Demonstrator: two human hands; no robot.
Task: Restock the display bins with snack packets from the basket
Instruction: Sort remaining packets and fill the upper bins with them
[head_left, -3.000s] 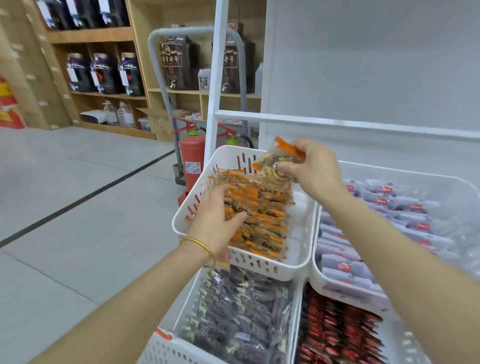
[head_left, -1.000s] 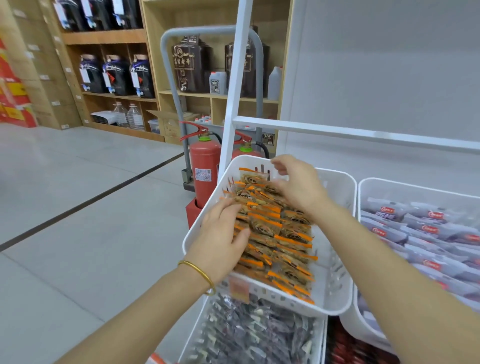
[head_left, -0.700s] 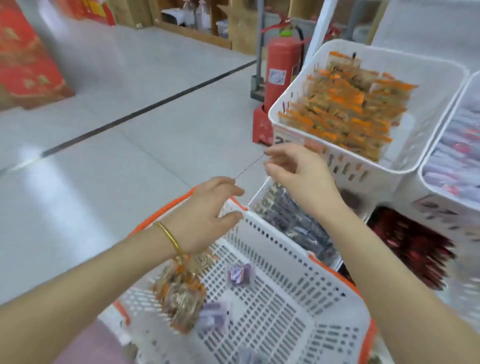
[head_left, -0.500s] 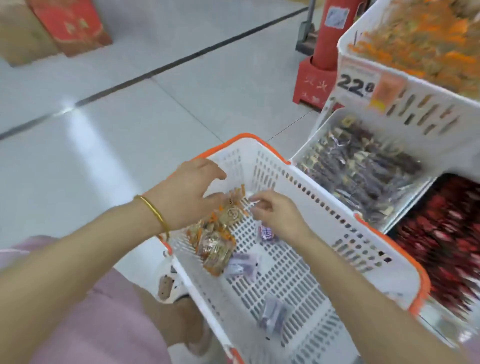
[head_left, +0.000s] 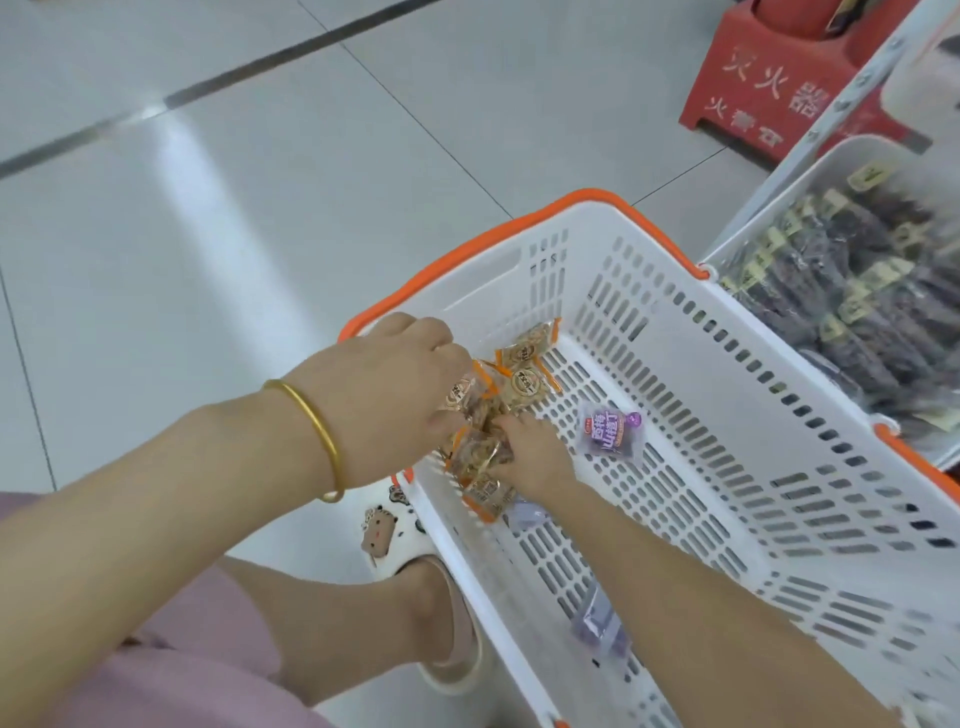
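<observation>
Down in the near-left corner of the basket (head_left: 613, 270), the orange-edged packets (head_left: 524, 382) are bunched against the wall, and both grips are on them. The left grip (head_left: 384, 395) is curled over the top of the bunch and grasps it. The right grip (head_left: 530, 457) comes in from the near side, with its fingers tucked into the lower packets and seemingly pinching them.

A second ago both were up at the top display bin, patting rows of the same orange packets flat. That bin is out of view now and the gaze has dropped to the basket. Half a second ago the right grip was just apart from the bunch, and now it touches it. By my judgement one batch is shelved and the next pick-up has begun.

Little else is left in the basket. A purple packet (head_left: 610, 431) lies flat just right of the bunch, and another purple packet (head_left: 597, 623) lies nearer along the left wall. A pale one peeks out under the right wrist. The task looks well along, with perhaps a handful of trips remaining.

Right of the basket and touching its rim stands a lower bin (head_left: 831, 156) holding dark packets (head_left: 862, 291). A red stand (head_left: 769, 78) sits far right on the floor (head_left: 260, 208).
</observation>
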